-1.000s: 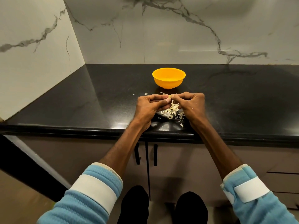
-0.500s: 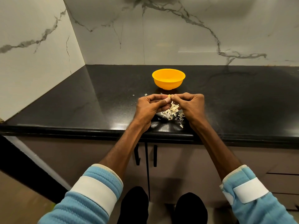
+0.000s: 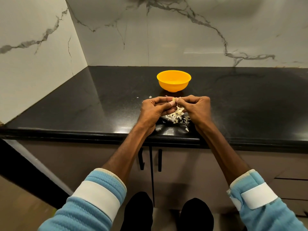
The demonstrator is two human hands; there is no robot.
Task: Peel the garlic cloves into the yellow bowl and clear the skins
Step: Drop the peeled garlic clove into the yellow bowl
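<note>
**Fig., head view (only view).** Person at a black tabletop (image 3: 100, 100), both forearms reaching fwd. The left hand (image 3: 155, 112) & right hand (image 3: 195, 110) are brought together over the near edge. Fingers are curled, & the fingertips of both pinch one small pale garlic clove (image 3: 173, 98) btwn them, so neither hand is free. The clove is held up off the surface, just above the skins (image 3: 175, 115). These form a loose pale heap on the tabletop btwn & partly under the hands, w/ a few stray flakes beside it. Probable reason: peeling over the heap lets each strip drop in one place, so clearing later is one sweep.

The yellow bowl (image 3: 173, 85) stands upright just beyond the hands, approx. on the centre line, apart from hands & heap. It is prob. set there so a finished clove goes in w/ a short reach while skins fall short of it. Bowl contents can't be read from this angle.

Step in hand, as judged: skin being picked off this clove. How much skin is left is too small to tell. The blue sleeves (image 3: 93, 197) sit well back from the wrists, prob. to keep cuffs out of the skins.

**Cf. earlier frames:** v. little differs.
- **0.5 s ago:** both hands pinch the clove in the same spot. Bowl & heap lie as now, w/ no clove dropped in & no skins swept.
- **1.0 s ago:** the whole scene sits slightly higher in frame, i.e. a small head tilt, not a move of the things.
</note>
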